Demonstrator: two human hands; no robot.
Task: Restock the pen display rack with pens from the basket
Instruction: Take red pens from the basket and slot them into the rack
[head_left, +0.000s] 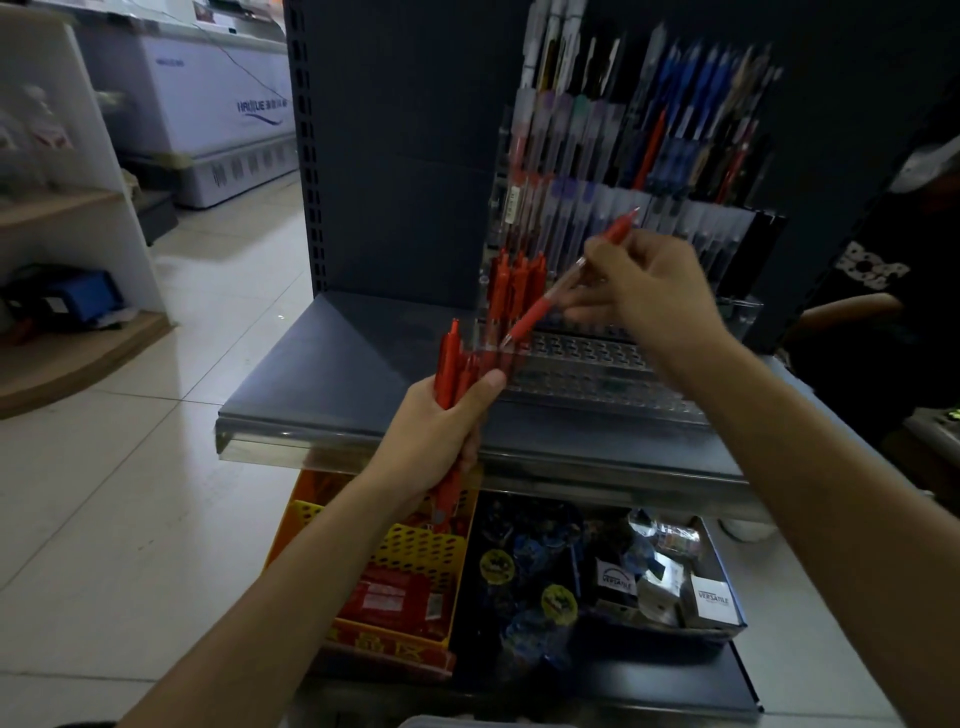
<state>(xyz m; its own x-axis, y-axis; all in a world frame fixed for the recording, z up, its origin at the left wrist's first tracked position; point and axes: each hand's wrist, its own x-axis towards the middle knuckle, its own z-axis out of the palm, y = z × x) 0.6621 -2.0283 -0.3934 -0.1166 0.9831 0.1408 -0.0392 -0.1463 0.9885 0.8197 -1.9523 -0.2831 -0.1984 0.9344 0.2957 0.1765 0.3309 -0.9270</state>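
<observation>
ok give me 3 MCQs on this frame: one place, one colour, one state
1. Where is the yellow basket?
A. on the lower shelf, below the pen display rack
B. on the floor tiles
C. on top of the rack

2. What colour are the pens bundled in the left hand?
A. blue
B. red
C. black

3. What is the right hand doing?
A. hanging open, empty
B. gripping a bundle
C. pinching a single red pen

Answers: 1 A, it sits under the grey shelf that carries the rack; 2 B, every visible barrel is red; 3 C, its fingers pinch one pen angled toward the rack.
</observation>
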